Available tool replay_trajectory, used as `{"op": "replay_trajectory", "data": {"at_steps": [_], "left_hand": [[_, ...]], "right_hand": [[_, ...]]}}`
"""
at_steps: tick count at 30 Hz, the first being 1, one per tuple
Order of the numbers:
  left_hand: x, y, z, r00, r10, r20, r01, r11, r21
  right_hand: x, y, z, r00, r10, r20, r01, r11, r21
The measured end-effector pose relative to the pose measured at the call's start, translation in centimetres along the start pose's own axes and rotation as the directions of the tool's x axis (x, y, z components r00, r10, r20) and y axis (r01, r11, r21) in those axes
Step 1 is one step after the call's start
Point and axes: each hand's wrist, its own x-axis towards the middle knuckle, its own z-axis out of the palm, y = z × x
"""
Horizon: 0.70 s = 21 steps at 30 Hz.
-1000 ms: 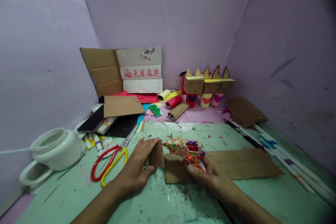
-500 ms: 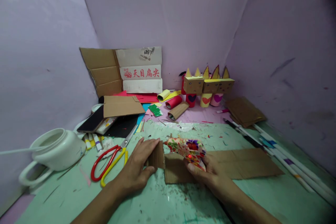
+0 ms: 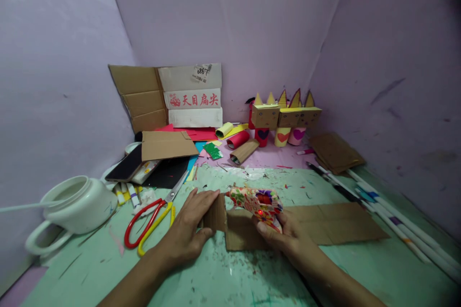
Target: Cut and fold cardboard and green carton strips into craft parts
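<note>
My left hand [image 3: 192, 228] steadies a small folded cardboard piece [image 3: 217, 218], fingers over its back and thumb in front. In my right hand [image 3: 288, 237] is a glue gun [image 3: 254, 201] with a flowery wrapping and a lit red light. Its nozzle points left and meets the top edge of the cardboard piece; whether glue comes out is too small to tell. A long cardboard strip [image 3: 338, 223] lies flat under the glue gun and my right hand, its left end beside the small piece. Scissors [image 3: 158, 218] with red and yellow handles rest left of my left hand.
A white teapot [image 3: 81, 206] stands at far left, near markers and a phone [image 3: 126, 165]. Paper tubes [image 3: 245, 152] and several cardboard animal figures [image 3: 266, 117] are at the back. Flat cardboard [image 3: 337, 153] and long white rods [image 3: 399, 228] lie on the right.
Hardly anything differs. The glue gun's nozzle has risen slightly along the top edge of the cardboard piece; my left hand keeps its place.
</note>
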Motion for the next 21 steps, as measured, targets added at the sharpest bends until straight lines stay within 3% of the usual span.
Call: {"op": "replay_trajectory", "data": {"at_steps": [15,18,21], "left_hand": [[0.0,-0.3,-0.1,0.999,0.043,0.0,-0.043,0.998,0.054],[-0.1,-0.5,0.0,0.999,0.049,-0.007,-0.048,0.995,0.083],[-0.4,-1.1,0.5,0.996,0.063,-0.065,-0.055,0.991,0.123]], "right_hand": [[0.1,-0.3,-0.3,0.996,0.053,-0.07,-0.055,0.998,-0.019],[0.0,-1.5,-1.9,0.988,0.077,-0.131,-0.078,0.997,0.002],[-0.4,-2.4,-5.7,0.956,0.099,-0.275,-0.111,0.993,-0.027]]}}
